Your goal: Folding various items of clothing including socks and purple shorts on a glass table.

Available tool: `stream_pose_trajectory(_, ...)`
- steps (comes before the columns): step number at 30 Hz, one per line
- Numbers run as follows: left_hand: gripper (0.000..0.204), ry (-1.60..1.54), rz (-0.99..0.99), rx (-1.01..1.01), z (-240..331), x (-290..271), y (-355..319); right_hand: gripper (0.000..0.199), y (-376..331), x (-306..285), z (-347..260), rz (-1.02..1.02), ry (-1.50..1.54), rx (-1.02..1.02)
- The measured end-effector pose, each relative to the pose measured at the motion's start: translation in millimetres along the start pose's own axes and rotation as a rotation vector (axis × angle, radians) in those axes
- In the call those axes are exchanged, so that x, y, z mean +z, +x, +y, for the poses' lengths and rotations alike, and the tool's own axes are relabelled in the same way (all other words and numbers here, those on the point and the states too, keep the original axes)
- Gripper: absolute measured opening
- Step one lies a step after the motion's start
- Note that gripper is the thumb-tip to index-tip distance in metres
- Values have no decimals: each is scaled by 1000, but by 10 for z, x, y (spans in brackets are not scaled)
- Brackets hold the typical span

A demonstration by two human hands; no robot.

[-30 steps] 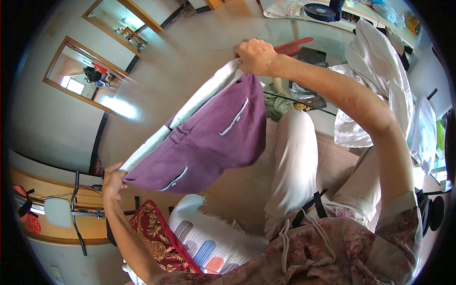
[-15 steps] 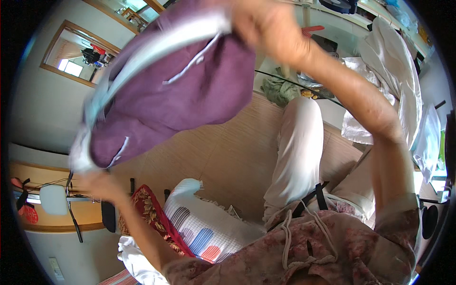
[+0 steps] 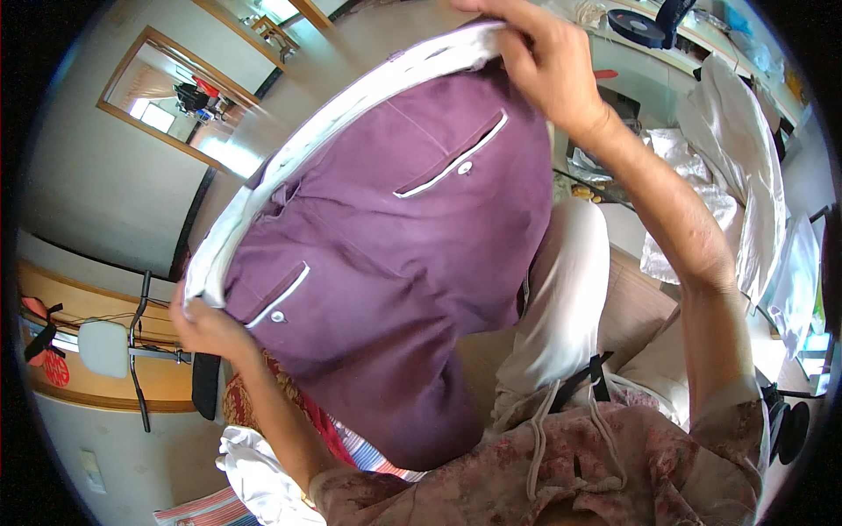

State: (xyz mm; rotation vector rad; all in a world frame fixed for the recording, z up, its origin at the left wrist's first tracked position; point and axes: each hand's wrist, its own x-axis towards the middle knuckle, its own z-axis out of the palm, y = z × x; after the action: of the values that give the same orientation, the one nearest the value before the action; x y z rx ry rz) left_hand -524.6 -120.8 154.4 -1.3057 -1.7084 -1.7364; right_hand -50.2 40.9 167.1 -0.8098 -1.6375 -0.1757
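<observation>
Purple trousers (image 3: pixel 368 237) hang legs-down, waistband (image 3: pixel 342 110) (white inside) slanting up rightward.

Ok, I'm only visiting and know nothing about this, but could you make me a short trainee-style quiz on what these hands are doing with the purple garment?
1. True or false: the left hand and the right hand both grip the purple garment at its white-lined waistband.
2. Which colour edges the two pockets? A) red B) white C) green
3. Fill in: below each pocket's edging sits one round ____.

Key: 1. True. 2. B. 3. Button.
</observation>
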Motion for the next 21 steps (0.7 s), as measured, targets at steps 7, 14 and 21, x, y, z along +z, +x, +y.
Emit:
stream_pose_trajectory(7, 17, -65, -519, -445, -61, -77, -168, 37, -175, -211, 135, -883, 180, 145)
stream_pose_trajectory(14, 26, -24, -482, -167, 331, 49, 316, 34, 373, -44, 286, -678, 340, 517)
stream_pose_trajectory(21, 29, -132, -473, -528, 952, 166, 81, 33, 608, -195, 616, -506, 410, 562)
